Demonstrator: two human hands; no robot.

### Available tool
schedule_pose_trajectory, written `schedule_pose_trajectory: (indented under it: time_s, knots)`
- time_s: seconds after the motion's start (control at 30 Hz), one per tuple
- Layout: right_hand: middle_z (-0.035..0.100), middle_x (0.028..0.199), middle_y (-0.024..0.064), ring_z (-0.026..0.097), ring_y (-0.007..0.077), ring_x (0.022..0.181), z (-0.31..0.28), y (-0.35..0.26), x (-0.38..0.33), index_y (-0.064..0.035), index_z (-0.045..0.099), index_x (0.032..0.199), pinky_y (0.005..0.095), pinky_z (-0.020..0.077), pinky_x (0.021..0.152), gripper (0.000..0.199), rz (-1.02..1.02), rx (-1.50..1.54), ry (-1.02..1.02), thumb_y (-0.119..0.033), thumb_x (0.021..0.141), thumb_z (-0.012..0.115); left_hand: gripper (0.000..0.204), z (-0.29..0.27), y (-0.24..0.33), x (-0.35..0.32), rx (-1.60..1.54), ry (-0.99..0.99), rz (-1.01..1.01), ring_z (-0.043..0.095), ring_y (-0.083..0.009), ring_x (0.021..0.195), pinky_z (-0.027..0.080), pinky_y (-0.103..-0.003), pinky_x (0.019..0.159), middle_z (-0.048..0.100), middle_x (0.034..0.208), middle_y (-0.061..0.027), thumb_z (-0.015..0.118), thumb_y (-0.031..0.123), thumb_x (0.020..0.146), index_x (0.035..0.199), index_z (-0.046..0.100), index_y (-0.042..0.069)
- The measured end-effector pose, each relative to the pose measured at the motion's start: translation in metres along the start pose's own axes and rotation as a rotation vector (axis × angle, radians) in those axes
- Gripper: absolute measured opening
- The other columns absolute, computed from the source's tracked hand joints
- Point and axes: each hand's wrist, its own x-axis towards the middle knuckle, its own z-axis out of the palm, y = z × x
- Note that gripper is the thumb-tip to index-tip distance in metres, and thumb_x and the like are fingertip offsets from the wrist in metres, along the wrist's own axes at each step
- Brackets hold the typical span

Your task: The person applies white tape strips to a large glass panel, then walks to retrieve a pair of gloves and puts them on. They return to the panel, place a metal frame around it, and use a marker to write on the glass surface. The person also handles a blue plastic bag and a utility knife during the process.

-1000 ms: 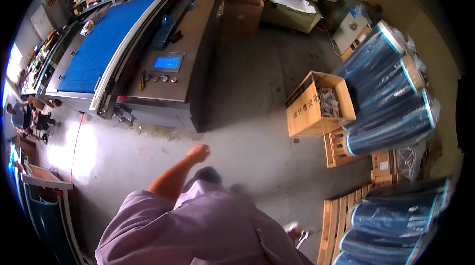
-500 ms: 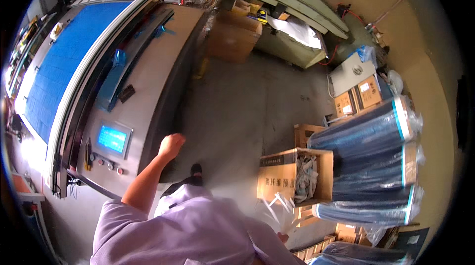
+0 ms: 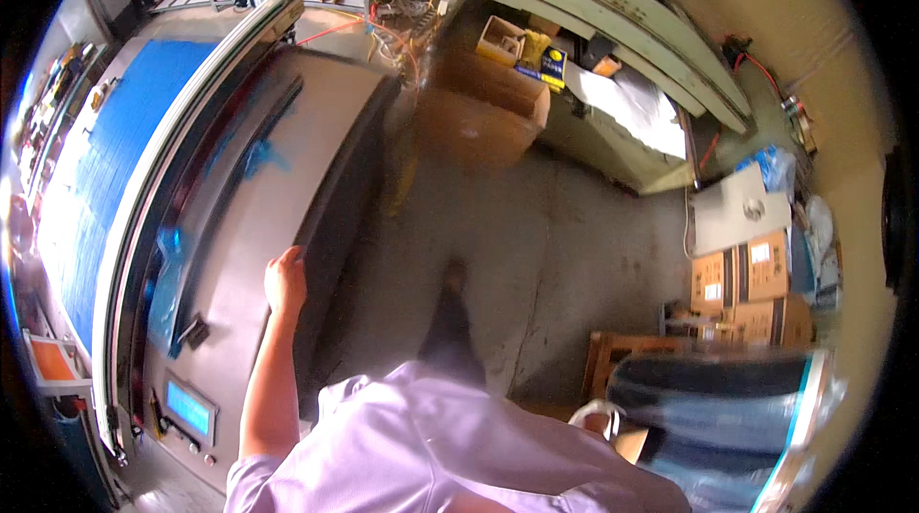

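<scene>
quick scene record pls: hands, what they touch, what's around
left hand: rests on the edge of the grey machine housing, fingers curled at its dark rim
right hand: not in view
machine: blue bed on its left, small lit screen near the bottom
floor: bare concrete, foot on it
right side: cardboard boxes, dark wrapped roll
far end: brown carton

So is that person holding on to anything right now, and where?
The left hand rests on the side edge of the grey machine housing; whether it grips cannot be told. The right hand is out of view.
</scene>
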Motion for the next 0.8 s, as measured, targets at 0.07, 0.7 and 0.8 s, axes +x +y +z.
schedule_pose_trajectory:
  time_s: [0.07,0.7,0.8]
  knots:
    - [0.068,0.109,0.0156,0.062,0.0311,0.103,0.011,-0.119,0.106,-0.0049,0.064,0.114,0.0356,0.0476,0.090,0.037,-0.187,0.007,0.009,-0.023,0.082,0.066,0.042,0.041,0.016,0.051,0.034,-0.043,-0.119,0.057,-0.0335,0.112,0.044,-0.042,0.098,0.066,0.115,-0.0163,0.066,0.015,0.086,0.127,0.060,0.010]
    - [0.067,0.066,0.0118,0.064,0.0223,0.059,-0.025,-1.138,0.215,0.0057,0.068,0.081,0.0375,0.0486,0.057,0.027,-1.467,1.155,0.366,-0.020,0.089,0.069,0.090,0.115,0.128,0.257,0.645,-0.392,-0.280,0.035,-0.0397,0.136,0.017,-0.049,0.118,0.031,0.147,-0.0321,0.075,0.013,0.073,0.148,0.026,0.001]
    - [0.067,0.092,0.0250,0.066,0.0384,0.092,0.116,-1.084,0.336,-0.0006,0.063,0.093,0.0500,0.0501,0.074,0.031,-1.274,0.090,0.257,-0.025,0.097,0.045,0.091,0.115,0.135,0.272,0.631,-0.394,-0.251,0.033,-0.0394,0.137,0.017,-0.049,0.118,0.030,0.148,-0.0315,0.075,0.013,0.072,0.148,0.026,0.000]
